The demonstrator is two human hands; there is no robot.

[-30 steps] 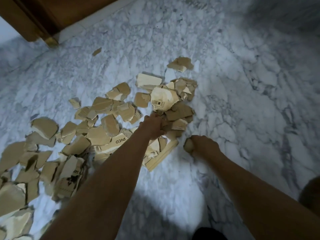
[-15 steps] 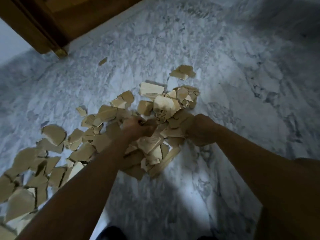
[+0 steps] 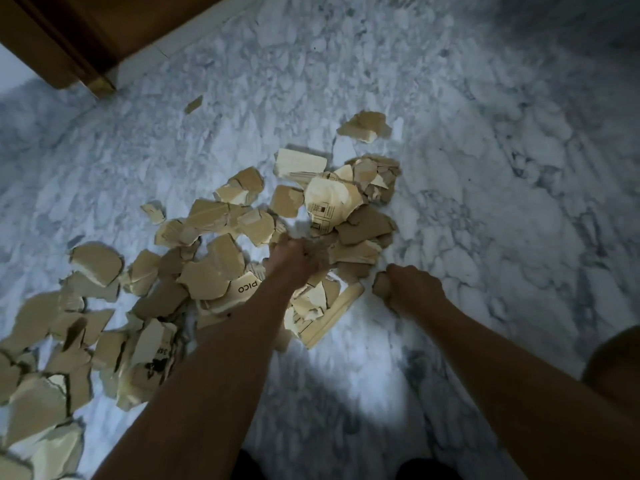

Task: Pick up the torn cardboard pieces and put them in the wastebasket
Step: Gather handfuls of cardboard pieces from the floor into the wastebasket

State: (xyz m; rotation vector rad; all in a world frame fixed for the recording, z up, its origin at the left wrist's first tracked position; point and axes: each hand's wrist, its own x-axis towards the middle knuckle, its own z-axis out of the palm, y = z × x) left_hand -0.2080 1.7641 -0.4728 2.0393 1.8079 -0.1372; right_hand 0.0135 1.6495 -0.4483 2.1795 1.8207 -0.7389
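The torn cardboard pieces (image 3: pixel 207 268) lie scattered over the marble floor (image 3: pixel 485 168), a thick heap in the middle that trails off toward my left. My left hand (image 3: pixel 294 258) is down in the middle of that heap, fingers curled in among the scraps. It is blurred, so I cannot tell whether it really holds anything. Just beside its wrist lies a piece printed PICO (image 3: pixel 247 287). My right hand (image 3: pixel 412 289) sits at the heap's right edge, closed in a fist that grips a small brown scrap (image 3: pixel 381 284). One lone chip (image 3: pixel 193 105) lies well apart, near the wooden frame (image 3: pixel 69 39).
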